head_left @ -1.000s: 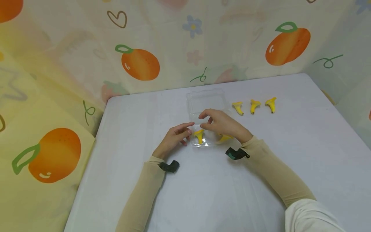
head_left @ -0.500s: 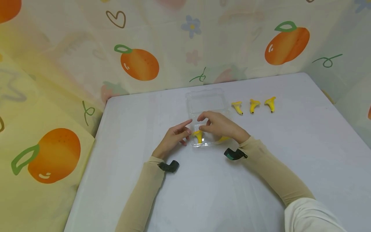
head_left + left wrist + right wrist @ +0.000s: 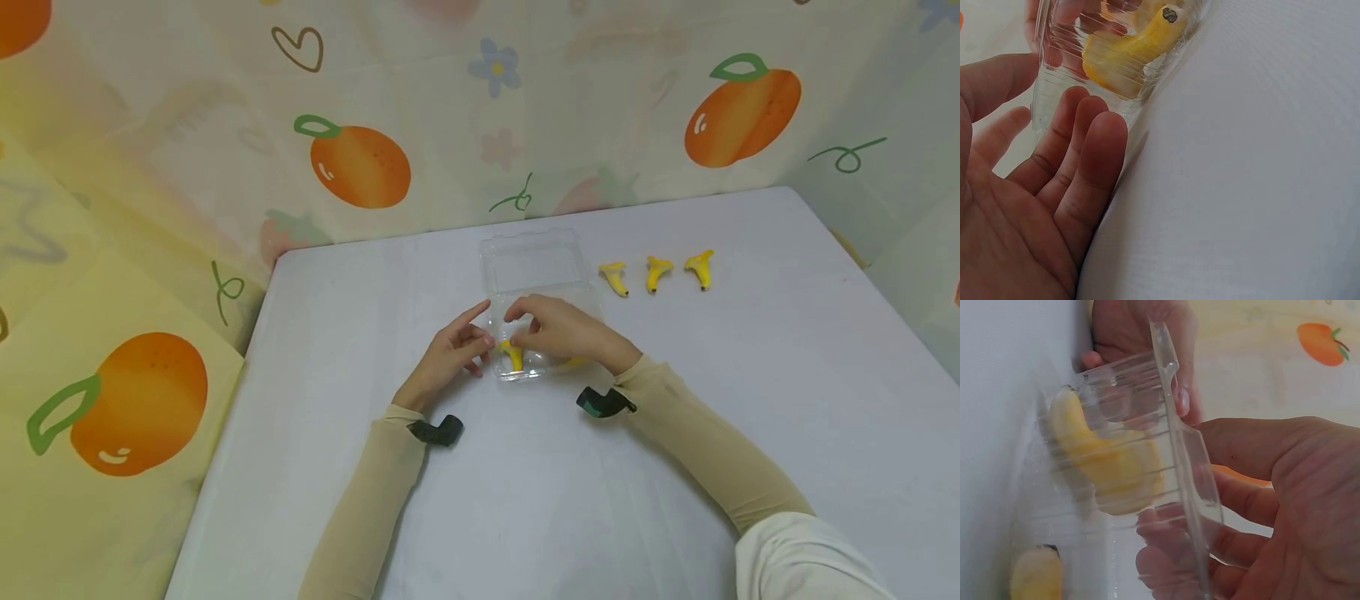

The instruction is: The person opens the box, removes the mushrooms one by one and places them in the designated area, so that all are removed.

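Note:
A clear plastic clamshell box (image 3: 536,288) lies with its lid raised at the back. Inside its front tray is a yellow, trumpet-shaped mushroom (image 3: 514,357), its dark stem end showing in the left wrist view. Another yellow mushroom (image 3: 573,362) shows partly under my right hand (image 3: 566,329). That hand hovers over the tray, thumb close to the first mushroom's cap; fingers reach in behind the clear wall, apart from the thumb. Beside the box's left wall is my left hand (image 3: 447,358), fingers loosely bent, fingertips at the plastic. I cannot tell how firmly they touch.
Three more yellow mushrooms stand apart in a row behind and right of the box: one (image 3: 615,278), another (image 3: 658,273) and the farthest right (image 3: 701,269). A white cloth (image 3: 637,500) covers the table. Behind hangs a fruit-printed curtain (image 3: 450,125).
My right hand has moved slightly left and toward me, bringing the thumb nearer the left mushroom in the box. My left index finger has lifted a little; its palm stays in place.

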